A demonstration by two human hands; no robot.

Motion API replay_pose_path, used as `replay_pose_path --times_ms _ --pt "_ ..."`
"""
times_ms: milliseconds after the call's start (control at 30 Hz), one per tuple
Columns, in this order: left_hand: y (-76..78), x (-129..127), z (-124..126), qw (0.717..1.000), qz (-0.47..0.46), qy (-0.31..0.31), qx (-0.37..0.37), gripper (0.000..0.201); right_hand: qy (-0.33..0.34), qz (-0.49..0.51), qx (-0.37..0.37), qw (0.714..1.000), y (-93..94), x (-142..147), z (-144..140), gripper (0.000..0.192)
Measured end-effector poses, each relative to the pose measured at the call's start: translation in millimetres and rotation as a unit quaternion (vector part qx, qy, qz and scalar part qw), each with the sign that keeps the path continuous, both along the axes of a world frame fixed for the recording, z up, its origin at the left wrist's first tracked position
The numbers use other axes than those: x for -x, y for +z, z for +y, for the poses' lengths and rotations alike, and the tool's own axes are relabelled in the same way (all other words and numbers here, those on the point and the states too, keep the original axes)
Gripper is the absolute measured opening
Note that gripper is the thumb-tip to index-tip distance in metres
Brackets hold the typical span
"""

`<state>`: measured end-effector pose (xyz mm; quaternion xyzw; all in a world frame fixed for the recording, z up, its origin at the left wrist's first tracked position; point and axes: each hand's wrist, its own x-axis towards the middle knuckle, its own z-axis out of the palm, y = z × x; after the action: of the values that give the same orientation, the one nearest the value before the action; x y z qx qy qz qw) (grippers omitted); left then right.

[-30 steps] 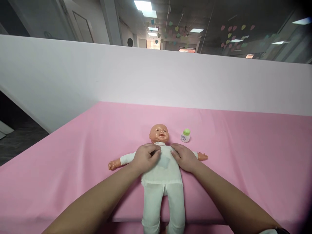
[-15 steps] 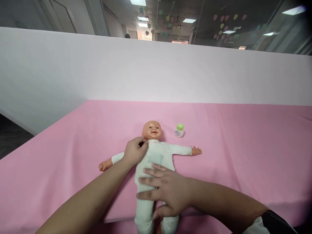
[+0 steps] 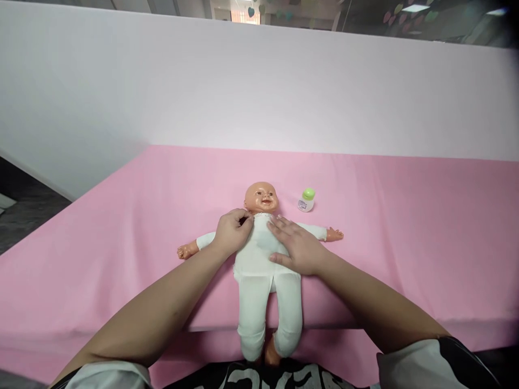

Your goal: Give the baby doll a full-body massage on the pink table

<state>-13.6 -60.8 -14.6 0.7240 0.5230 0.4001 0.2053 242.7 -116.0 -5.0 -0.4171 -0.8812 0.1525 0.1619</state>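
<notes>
A baby doll (image 3: 260,199) with a smooth plastic head lies face up, its cloth-covered legs reaching over the front edge of the bed. It wears a white top (image 3: 251,259) with a pale bluish patch on the chest, partly covered by my fingers. At the collar, beside the doll's neck, my left hand (image 3: 234,231) is closed in a pinch on the top. My right hand (image 3: 299,247) lies flat on the other side of the chest, fingers stretched towards the collar and holding nothing.
A small jar (image 3: 306,201) with a green lid stands right of the doll's head. The pink sheet (image 3: 405,227) spreads around the doll. A white partition (image 3: 259,92) rises behind, and dark floor (image 3: 32,216) shows at the left.
My right hand has slid up from the doll's lower belly and thighs to its chest. The left hand keeps its pinch at the collar. My view has tilted down.
</notes>
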Motion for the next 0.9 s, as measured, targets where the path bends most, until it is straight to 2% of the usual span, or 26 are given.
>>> replay_pose_path --times_ms 100,167,200,233,300,333,400,433,500,567,700,800,900 --pt "11.3 -3.1 -14.6 0.998 0.011 -0.027 -0.064 0.021 -0.042 -0.003 0.021 0.999 -0.4 -4.2 3.9 0.101" --pt "20.8 -6.5 -31.6 0.99 0.012 -0.1 -0.102 0.022 -0.05 0.006 0.03 0.998 -0.1 -7.6 8.1 0.103" --pt "25.0 -8.6 -41.6 0.98 0.007 -0.166 -0.109 0.022 -0.052 0.013 0.032 0.998 0.3 -9.3 10.5 0.099" --pt "28.3 -11.2 -51.8 0.962 0.008 -0.25 -0.108 0.023 -0.057 0.018 0.033 0.998 0.8 -10.8 13.1 0.091" --pt "31.2 -16.8 -70.3 0.909 0.037 -0.404 -0.094 0.027 -0.089 0.016 0.041 0.995 2.4 -12.9 18.1 0.072" --pt "31.0 -19.6 -77.4 0.882 0.065 -0.458 -0.092 0.029 -0.112 0.008 0.047 0.993 3.3 -13.3 20.3 0.064" --pt "28.7 -24.3 -85.8 0.844 0.125 -0.513 -0.095 0.034 -0.156 -0.011 0.055 0.986 4.7 -13.4 23.7 0.055" --pt "27.3 -25.8 -86.9 0.837 0.152 -0.517 -0.098 0.039 -0.17 -0.019 0.056 0.984 5.2 -13.1 24.8 0.052" --pt "26.0 -26.6 -83.5 0.84 0.195 -0.498 -0.094 0.051 -0.181 -0.025 0.054 0.982 5.6 -12.6 25.8 0.05" --pt "26.6 -24.9 -74.9 0.851 0.228 -0.467 -0.081 0.062 -0.182 -0.021 0.055 0.982 5.6 -12.5 25.6 0.049" --pt "27.9 -18.3 -52.8 0.875 0.254 -0.405 -0.072 0.071 -0.176 -0.007 0.06 0.982 6.2 -13.4 23.8 0.047" --pt "23.0 -14.5 -39.8 0.896 0.242 -0.364 -0.083 0.065 -0.168 0.002 0.056 0.984 6.4 -13.8 22.9 0.046" --pt "14.7 -10.6 -30.0 0.934 0.203 -0.275 -0.108 0.049 -0.178 -0.007 0.049 0.983 5.7 -13.7 23.0 0.046"
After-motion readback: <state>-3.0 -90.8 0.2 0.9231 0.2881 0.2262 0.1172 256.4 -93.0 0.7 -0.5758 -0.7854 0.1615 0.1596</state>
